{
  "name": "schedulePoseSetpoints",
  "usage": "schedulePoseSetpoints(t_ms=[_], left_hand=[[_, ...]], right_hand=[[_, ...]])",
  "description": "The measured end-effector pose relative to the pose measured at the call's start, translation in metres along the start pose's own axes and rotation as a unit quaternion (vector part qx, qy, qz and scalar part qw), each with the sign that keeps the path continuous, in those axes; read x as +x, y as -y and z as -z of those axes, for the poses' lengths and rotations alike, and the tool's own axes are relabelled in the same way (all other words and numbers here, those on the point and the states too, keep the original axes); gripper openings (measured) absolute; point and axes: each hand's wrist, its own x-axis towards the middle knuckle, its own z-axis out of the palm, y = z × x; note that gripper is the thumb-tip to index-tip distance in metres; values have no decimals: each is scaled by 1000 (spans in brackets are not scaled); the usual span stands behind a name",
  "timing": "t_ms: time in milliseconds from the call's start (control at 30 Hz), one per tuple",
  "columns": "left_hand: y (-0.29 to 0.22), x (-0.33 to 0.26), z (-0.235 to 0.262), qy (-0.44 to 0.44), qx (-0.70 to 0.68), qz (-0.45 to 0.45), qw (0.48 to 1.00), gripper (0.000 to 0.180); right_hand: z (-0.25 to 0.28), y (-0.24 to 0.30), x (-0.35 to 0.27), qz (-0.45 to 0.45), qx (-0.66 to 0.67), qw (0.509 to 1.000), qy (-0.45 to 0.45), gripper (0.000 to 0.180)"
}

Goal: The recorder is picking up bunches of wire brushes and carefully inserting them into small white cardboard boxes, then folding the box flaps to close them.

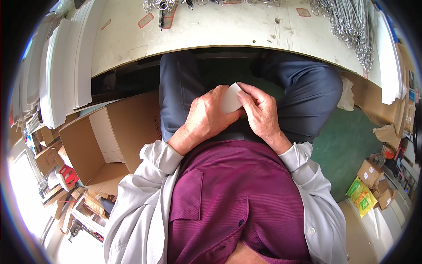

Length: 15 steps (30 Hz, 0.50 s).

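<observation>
— What are the two hands doing down there in the lap?

— Both are closed on one small white flat card-like piece [231, 99], held above the thighs of the grey trousers [303, 94]. The left hand [206, 116] wraps around its lower left side, fingers curled; the right hand [259, 110] pinches the right edge, with the fingertips laid over the top corner. Held from both sides like that, the piece looks steadied for close fingering, though I can't tell whether it is paper or thin plastic.

— Why in the lap rather than up on the desk?

— My guess is that the person sits pushed back; the white worn desk [228, 28] lies beyond the knees, its curved front edge well apart from the hands.

— What is on it?

— A heap of shiny metal wire hooks or clips [351, 26] at the right, smaller metal rings [160, 5] at the top edge, and stacks of white sheets [66, 66] along the left.

— Anything crowding the hands?

— Nothing touches them. An open brown cardboard box [105, 141] stands on the floor at the person's left, and yellow-green packets [362, 196] lie by small cartons at the right, on the green floor [347, 145].
</observation>
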Motion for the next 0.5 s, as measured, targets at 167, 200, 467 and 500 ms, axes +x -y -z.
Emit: schedulePoseSetpoints(t_ms=[167, 200, 467, 500], left_hand=[[-2, 1, 2, -9, 3, -7, 1000, 54], [-2, 1, 2, -9, 3, -8, 1000, 54], [0, 1, 1, -1, 4, 5, 1000, 54], [0, 1, 1, -1, 4, 5, 1000, 54]], right_hand=[[-1, 3, 0, -3, 22, 1000, -6, 32], [-1, 3, 0, -3, 22, 1000, -7, 32], [-1, 2, 0, 17, 10, 1000, -6, 31], [0, 2, 0, 17, 10, 1000, -6, 31]])
